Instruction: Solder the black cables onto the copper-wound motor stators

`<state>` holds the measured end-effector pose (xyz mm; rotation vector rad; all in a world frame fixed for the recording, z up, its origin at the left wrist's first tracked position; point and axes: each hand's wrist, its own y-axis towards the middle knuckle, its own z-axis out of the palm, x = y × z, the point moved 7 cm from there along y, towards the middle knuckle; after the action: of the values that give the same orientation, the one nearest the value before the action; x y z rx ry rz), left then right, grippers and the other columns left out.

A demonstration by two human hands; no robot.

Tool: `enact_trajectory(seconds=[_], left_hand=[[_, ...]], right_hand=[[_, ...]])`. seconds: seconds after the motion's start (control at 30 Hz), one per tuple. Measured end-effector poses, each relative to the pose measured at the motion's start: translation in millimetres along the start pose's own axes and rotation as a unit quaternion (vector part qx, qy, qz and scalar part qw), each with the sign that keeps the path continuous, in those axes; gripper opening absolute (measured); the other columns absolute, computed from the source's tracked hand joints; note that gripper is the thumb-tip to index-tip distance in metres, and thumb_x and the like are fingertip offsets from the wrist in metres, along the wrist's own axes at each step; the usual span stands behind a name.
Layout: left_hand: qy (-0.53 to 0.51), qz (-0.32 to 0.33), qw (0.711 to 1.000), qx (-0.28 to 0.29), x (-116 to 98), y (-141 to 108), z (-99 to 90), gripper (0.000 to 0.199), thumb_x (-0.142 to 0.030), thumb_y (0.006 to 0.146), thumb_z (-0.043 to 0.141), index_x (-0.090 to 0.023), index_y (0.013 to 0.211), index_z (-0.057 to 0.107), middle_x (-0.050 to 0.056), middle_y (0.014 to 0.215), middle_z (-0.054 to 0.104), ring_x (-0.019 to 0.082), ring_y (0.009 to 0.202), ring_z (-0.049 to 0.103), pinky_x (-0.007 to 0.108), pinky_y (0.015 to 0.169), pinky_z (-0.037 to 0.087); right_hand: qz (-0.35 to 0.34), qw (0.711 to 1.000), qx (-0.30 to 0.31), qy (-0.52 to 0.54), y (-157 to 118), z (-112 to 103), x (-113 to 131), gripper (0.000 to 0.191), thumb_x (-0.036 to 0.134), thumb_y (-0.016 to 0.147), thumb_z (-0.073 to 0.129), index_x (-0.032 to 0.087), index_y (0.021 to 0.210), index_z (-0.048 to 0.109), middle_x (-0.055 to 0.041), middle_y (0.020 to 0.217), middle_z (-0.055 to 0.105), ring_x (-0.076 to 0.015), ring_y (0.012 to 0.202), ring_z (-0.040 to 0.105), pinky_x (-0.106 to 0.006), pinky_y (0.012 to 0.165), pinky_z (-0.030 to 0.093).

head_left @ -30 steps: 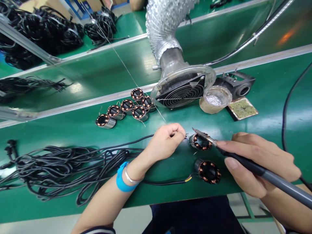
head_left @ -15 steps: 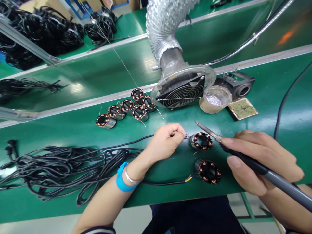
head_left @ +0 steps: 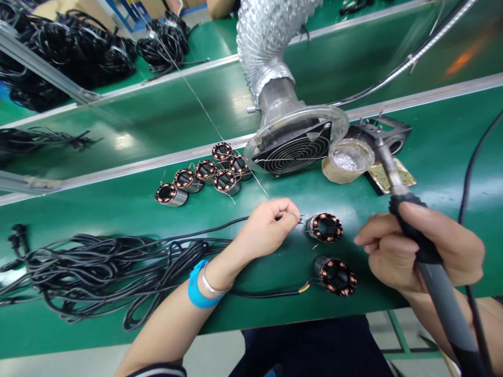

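My left hand (head_left: 273,225) is closed in a pinch on the end of a black cable (head_left: 220,230), whose thin wire tips stick out just left of a motor stator (head_left: 325,228) with copper windings. In my right hand (head_left: 420,251) is a soldering iron (head_left: 430,262), its tip pointing up and away, close to the black holder. A second stator (head_left: 337,277) lies nearer the table edge, with a cable (head_left: 271,294) showing a yellow and a red wire running up to it. My fingers hide the left cable's grip point.
Several stators (head_left: 168,195) stand at the back left. A fume extractor fan (head_left: 294,152), a solder pot (head_left: 349,159), an iron holder (head_left: 387,136) and a sponge tray (head_left: 404,175) line the back. Coiled black cables (head_left: 90,277) lie left. A thin solder wire (head_left: 200,104) hangs across.
My right hand has swung the soldering iron away from the upper stator, up and right toward the holder, turning its tip upward. My left hand has stayed in place.
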<state>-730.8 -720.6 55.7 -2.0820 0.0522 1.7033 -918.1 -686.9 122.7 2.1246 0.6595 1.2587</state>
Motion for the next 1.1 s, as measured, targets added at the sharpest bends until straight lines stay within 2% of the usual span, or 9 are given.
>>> enact_trajectory(seconds=[0.1,0.2,0.33,0.43,0.6,0.7,0.77,0.93,1.1], left_hand=[[0.005,-0.003,1.0,0.0,0.7,0.1,0.0,0.015,-0.024,0.084,0.05,-0.016,0.071,0.055,-0.006,0.062,0.046,0.008,0.057,0.037,0.022,0.056,0.03],[0.006,-0.004,1.0,0.0,1.3,0.1,0.2,0.015,-0.024,0.084,0.05,-0.016,0.072,0.055,-0.006,0.062,0.047,0.008,0.058,0.038,0.022,0.056,0.03],[0.01,-0.002,1.0,0.001,0.6,-0.4,0.1,0.016,-0.025,0.085,0.05,-0.016,0.072,0.056,-0.006,0.063,0.047,0.008,0.059,0.038,0.022,0.057,0.031],[0.013,-0.003,1.0,0.01,-0.9,-1.7,0.3,0.018,-0.026,0.086,0.05,-0.016,0.071,0.054,-0.006,0.063,0.046,0.008,0.059,0.038,0.022,0.058,0.031],[-0.011,-0.005,0.997,0.075,-2.0,-5.4,6.7,0.023,-0.033,0.091,0.05,-0.017,0.074,0.051,-0.006,0.062,0.04,0.008,0.056,0.033,0.023,0.054,0.028],[-0.009,0.003,0.994,0.105,-3.2,-7.9,8.5,0.025,-0.036,0.093,0.049,-0.018,0.075,0.05,-0.006,0.062,0.039,0.009,0.057,0.033,0.023,0.054,0.028],[0.015,0.017,0.993,0.113,-5.8,-9.6,7.4,0.023,-0.035,0.094,0.049,-0.018,0.079,0.052,-0.005,0.065,0.044,0.01,0.06,0.037,0.023,0.056,0.031],[0.088,0.045,0.989,0.108,-11.2,-11.6,3.2,0.018,-0.032,0.094,0.05,-0.018,0.087,0.056,-0.002,0.075,0.055,0.011,0.068,0.045,0.025,0.064,0.036],[-0.038,0.005,0.993,0.109,-4.0,-7.5,6.2,0.023,-0.035,0.092,0.052,-0.017,0.077,0.052,-0.003,0.067,0.049,0.01,0.063,0.043,0.023,0.061,0.036]], right_hand=[[0.001,1.0,-0.015,0.011,1.3,-2.7,1.7,0.042,0.016,0.094,0.057,0.031,0.133,0.06,-0.0007,0.071,0.069,-0.0174,0.057,0.065,-0.034,0.046,0.055],[0.002,1.0,0.016,0.017,3.9,-1.6,2.3,0.035,0.012,0.092,0.058,0.029,0.123,0.065,-0.0005,0.076,0.072,-0.0164,0.059,0.067,-0.033,0.05,0.058],[-0.026,0.998,0.048,0.027,10.9,2.2,6.0,0.027,0.006,0.085,0.064,0.022,0.107,0.065,-0.0022,0.082,0.074,-0.0148,0.06,0.068,-0.028,0.054,0.059],[-0.038,0.997,0.07,0.003,17.4,12.0,7.6,0.029,0.005,0.078,0.071,0.023,0.1,0.063,-0.0018,0.082,0.074,-0.0151,0.062,0.069,-0.027,0.057,0.059],[-0.089,0.981,0.164,-0.049,18.2,42.4,8.4,0.029,0.007,0.081,0.068,0.023,0.104,0.06,-0.0011,0.093,0.074,-0.0142,0.071,0.069,-0.026,0.061,0.056],[-0.103,0.969,0.218,-0.054,12.9,53.9,5.3,0.027,0.008,0.087,0.059,0.025,0.107,0.059,0.002,0.086,0.072,-0.0115,0.065,0.065,-0.024,0.055,0.05],[-0.106,0.965,0.236,-0.047,10.3,55.9,4.3,0.027,0.008,0.088,0.057,0.026,0.108,0.058,0.0032,0.082,0.071,-0.0106,0.062,0.063,-0.023,0.054,0.048],[-0.08,0.973,0.219,-0.002,13.5,51.2,3.3,0.027,0.007,0.085,0.058,0.024,0.106,0.057,0.0028,0.079,0.068,-0.011,0.06,0.061,-0.024,0.056,0.05],[-0.076,0.974,0.213,0.009,16.1,53.4,4.9,0.03,0.005,0.083,0.059,0.021,0.108,0.057,0.0039,0.075,0.063,-0.0084,0.055,0.056,-0.022,0.057,0.051]])
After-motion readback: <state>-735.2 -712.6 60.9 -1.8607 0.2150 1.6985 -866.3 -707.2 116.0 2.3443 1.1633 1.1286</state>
